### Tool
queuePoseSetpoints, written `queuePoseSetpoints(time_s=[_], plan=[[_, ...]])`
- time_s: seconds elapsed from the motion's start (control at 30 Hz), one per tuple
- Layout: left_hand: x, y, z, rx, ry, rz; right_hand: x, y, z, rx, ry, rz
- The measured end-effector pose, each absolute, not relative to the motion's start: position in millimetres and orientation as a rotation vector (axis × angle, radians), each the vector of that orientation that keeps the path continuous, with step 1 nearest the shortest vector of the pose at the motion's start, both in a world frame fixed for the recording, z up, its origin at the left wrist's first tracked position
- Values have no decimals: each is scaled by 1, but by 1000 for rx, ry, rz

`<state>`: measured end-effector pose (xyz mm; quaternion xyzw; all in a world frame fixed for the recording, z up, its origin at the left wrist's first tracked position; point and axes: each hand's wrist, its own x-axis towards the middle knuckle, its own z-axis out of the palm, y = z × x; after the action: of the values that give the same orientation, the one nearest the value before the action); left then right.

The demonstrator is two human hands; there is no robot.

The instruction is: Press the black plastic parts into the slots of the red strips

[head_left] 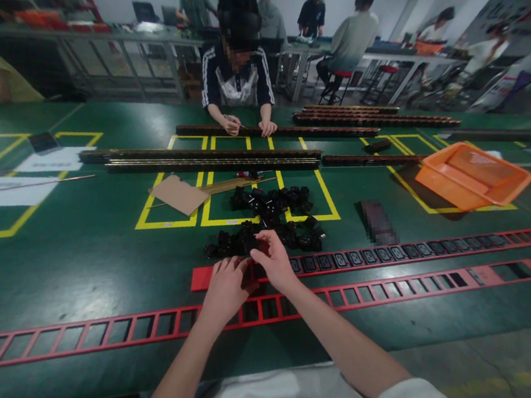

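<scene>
A long red strip (202,279) lies across the green table, with black square sockets (341,260) set in a row along its right part. My left hand (228,283) rests on this strip near its left end, fingers bent over its edge. Just right of it, my right hand (272,258) is closed at the fingertips on a small black part (252,245), partly hidden by the fingers. Beyond both hands is a loose pile of black parts (271,208). Nearer to me, a second red strip (92,335) with open rectangular slots passes under my wrists.
An orange bin (475,174) stands tilted at the right. A dark blurred object (377,222) lies left of it. Cardboard (179,195) and long dark rails (211,157) are farther back. A person (237,78) works across the table, with others behind.
</scene>
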<state>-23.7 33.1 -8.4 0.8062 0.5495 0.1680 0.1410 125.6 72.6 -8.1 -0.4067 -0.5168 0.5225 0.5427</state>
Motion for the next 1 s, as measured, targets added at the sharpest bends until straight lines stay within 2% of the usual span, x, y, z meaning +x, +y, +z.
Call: queuePoseSetpoints(time_s=[0.73, 1.0], plan=[[-25, 30, -5, 2351, 1541, 514, 190, 67, -3, -1086, -1154, 1033], [-25, 30, -6, 2337, 1536, 514, 195, 75, -15, -1043, -1032, 1161]])
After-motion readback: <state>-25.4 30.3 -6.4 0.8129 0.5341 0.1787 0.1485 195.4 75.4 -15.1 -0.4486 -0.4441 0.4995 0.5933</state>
